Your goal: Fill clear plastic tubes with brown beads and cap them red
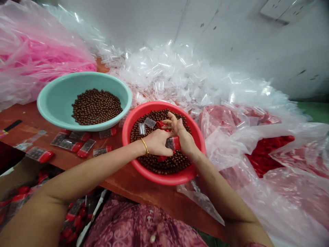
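Observation:
My left hand, with a gold bangle at the wrist, grips a small clear plastic container of dark brown balls with a red cap. My right hand has its fingers stretched apart, and its palm is against the capped end. Both hands are over a red basin holding many brown balls. Two clear, empty-looking containers, one upright and one tilted, lie on the balls. Loose red caps are partly hidden by my hands.
A teal basin with brown balls stands left. Several filled, red-capped containers lie before it; more fill a box below the table edge. Clear empty containers are heaped behind. Plastic bags of red pieces are at right, a pink-filled bag at left.

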Motion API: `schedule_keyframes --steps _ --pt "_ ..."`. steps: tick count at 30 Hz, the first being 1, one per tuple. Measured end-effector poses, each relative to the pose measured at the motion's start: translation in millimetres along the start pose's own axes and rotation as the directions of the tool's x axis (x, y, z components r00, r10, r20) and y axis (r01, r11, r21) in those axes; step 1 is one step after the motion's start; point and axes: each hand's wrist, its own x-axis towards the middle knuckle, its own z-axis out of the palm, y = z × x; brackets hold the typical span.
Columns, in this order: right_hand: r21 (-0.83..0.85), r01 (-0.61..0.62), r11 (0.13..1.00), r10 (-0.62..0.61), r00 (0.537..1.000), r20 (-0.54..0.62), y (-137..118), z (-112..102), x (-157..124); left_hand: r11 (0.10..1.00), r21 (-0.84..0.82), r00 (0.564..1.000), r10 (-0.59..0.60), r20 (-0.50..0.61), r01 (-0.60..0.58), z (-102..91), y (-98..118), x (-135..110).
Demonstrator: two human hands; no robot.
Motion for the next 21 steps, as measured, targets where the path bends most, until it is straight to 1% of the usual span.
schedule_keyframes --steps 2,3,6,7,9,11,12,14,15,16,18,19,21 --pt "-0.008 -0.030 1.000 0.031 0.997 0.075 1 1 1 0.999 0.047 1.000 -0.004 0.002 0.004 0.7 -1 -2" --pt "-0.036 -0.011 0.999 0.015 0.996 0.089 1 1 0 0.997 0.078 1.000 -0.019 0.001 0.019 1.3 -2 -3" --pt "-0.138 0.078 0.987 -0.069 0.995 0.069 2 3 -1 0.977 0.189 0.995 -0.094 -0.016 0.095 3.5 -6 -4" --pt "-0.143 0.072 0.987 -0.065 0.996 0.053 3 5 -1 0.969 0.220 0.994 -0.106 -0.027 0.110 4.3 -7 -3" --pt "-0.069 -0.020 0.997 0.024 0.998 0.056 1 9 1 0.958 0.264 0.993 -0.101 -0.055 0.112 5.4 -5 -1" --pt "0.062 -0.119 0.991 0.113 0.990 0.088 -3 8 3 0.954 0.286 0.994 -0.072 -0.079 0.092 4.1 1 0" --pt "0.116 -0.136 0.984 0.125 0.988 0.096 -6 5 4 0.952 0.293 0.994 -0.062 -0.090 0.086 1.7 6 -3" --pt "0.145 -0.107 0.984 0.098 0.993 0.064 -10 -8 5 0.944 0.313 0.990 -0.066 -0.128 0.103 -7.5 16 -16" --pt "0.111 -0.081 0.990 0.079 0.997 0.024 -10 -17 5 0.937 0.323 0.983 -0.080 -0.165 0.131 -14.6 18 -28" --pt "0.044 -0.058 0.997 0.059 0.998 -0.024 -9 -26 5 0.928 0.331 0.972 -0.105 -0.212 0.173 -23.0 19 -42" --pt "-0.177 -0.015 0.984 -0.003 0.995 -0.098 0 -42 4 0.902 0.324 0.928 -0.175 -0.328 0.285 -41.7 14 -76" --pt "-0.300 0.006 0.954 -0.036 0.995 -0.096 6 -47 2 0.886 0.305 0.897 -0.221 -0.384 0.349 -50.6 8 -93" --pt "-0.483 0.067 0.873 -0.086 0.996 -0.018 16 -48 -1 0.848 0.247 0.821 -0.313 -0.478 0.468 -63.7 -4 -121"
